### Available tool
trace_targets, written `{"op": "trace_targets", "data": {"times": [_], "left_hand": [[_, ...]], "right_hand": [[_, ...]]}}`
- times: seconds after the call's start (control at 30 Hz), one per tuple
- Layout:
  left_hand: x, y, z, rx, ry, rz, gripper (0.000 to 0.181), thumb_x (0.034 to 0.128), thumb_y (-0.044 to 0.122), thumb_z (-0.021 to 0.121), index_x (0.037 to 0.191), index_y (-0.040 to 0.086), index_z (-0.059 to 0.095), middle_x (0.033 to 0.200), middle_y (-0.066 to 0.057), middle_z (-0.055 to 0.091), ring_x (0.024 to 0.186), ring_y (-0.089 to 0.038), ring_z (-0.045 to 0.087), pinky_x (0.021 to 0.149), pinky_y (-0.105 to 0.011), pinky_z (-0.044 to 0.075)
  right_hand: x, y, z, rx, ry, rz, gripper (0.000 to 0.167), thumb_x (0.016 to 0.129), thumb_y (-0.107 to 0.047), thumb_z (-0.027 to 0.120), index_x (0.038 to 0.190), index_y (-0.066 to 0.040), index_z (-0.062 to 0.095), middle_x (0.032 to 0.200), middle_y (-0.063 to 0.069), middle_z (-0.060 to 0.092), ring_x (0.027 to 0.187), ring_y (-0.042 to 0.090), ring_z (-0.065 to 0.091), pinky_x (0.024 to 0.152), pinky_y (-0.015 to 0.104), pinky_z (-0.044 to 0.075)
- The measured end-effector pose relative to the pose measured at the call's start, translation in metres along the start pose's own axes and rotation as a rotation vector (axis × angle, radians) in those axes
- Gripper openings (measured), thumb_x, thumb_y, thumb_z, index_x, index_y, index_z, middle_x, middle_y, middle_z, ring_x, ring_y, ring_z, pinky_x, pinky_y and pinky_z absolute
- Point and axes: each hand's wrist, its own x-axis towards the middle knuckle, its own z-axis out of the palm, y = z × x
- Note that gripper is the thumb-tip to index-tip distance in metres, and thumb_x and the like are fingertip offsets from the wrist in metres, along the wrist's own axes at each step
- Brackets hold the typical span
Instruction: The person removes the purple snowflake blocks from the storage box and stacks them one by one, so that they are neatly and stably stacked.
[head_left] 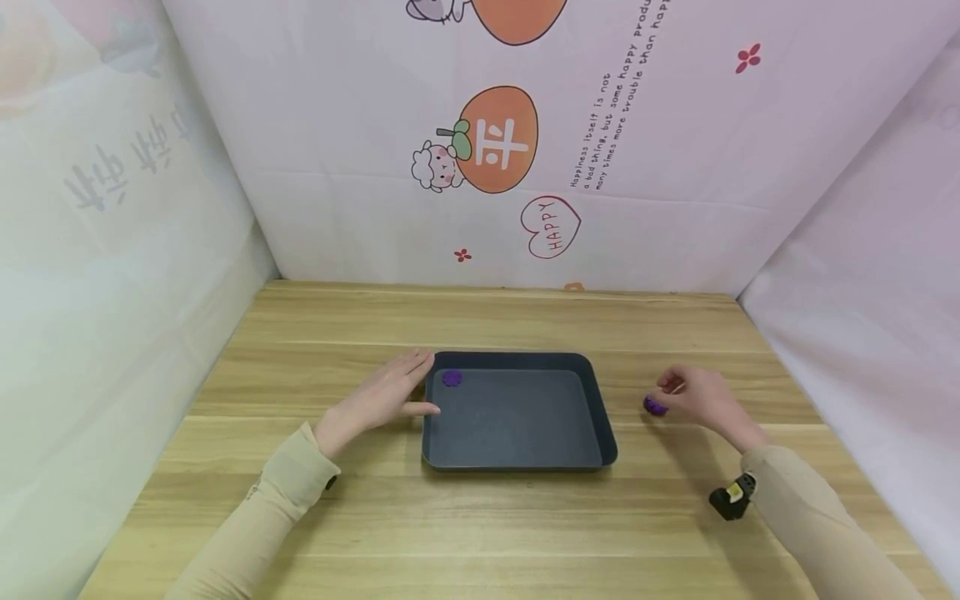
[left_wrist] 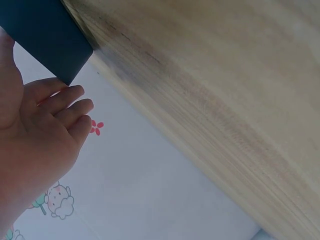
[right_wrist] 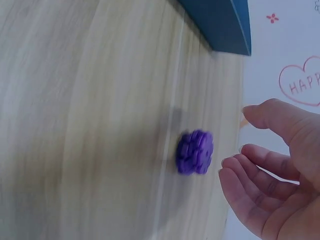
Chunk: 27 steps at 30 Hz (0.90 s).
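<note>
A dark grey rectangular tray lies on the wooden table, with a small purple scalloped disc in its back left corner. My left hand is at the tray's left rim, fingers fairly straight at the back corner and thumb reaching over the edge. In the left wrist view, the fingers of this left hand touch or nearly touch the tray's corner. To the tray's right, a small stack of purple scalloped discs stands on the table. My right hand is beside it, fingers loosely bent and apart from the stack, holding nothing.
White printed cloth hangs behind the table, and more cloth walls stand at its left and right sides. The wooden tabletop extends in front of the tray. A black device is strapped at the right wrist.
</note>
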Motion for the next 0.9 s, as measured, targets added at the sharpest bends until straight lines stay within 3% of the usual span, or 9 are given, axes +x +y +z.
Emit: {"op": "trace_targets", "data": {"times": [0.5, 0.9], "left_hand": [[0.000, 0.000, -0.002, 0.000, -0.006, -0.003, 0.088, 0.0896, 0.052, 0.065, 0.149, -0.007, 0.037, 0.156, -0.025, 0.036, 0.146, -0.042, 0.034, 0.121, -0.054, 0.033], [0.001, 0.000, -0.001, -0.001, -0.011, -0.010, 0.088, 0.0902, 0.053, 0.064, 0.149, -0.007, 0.036, 0.157, -0.025, 0.035, 0.147, -0.042, 0.033, 0.122, -0.054, 0.031]], "right_hand": [[0.019, -0.041, 0.004, 0.062, -0.014, -0.059, 0.021, 0.090, -0.024, 0.072, 0.096, -0.003, 0.069, 0.092, 0.012, 0.073, 0.084, 0.026, 0.072, 0.070, 0.037, 0.059], [0.036, -0.074, 0.015, 0.112, -0.043, -0.162, 0.015, 0.089, -0.018, 0.072, 0.094, -0.005, 0.069, 0.090, 0.009, 0.072, 0.078, 0.018, 0.069, 0.067, 0.029, 0.057]]}}
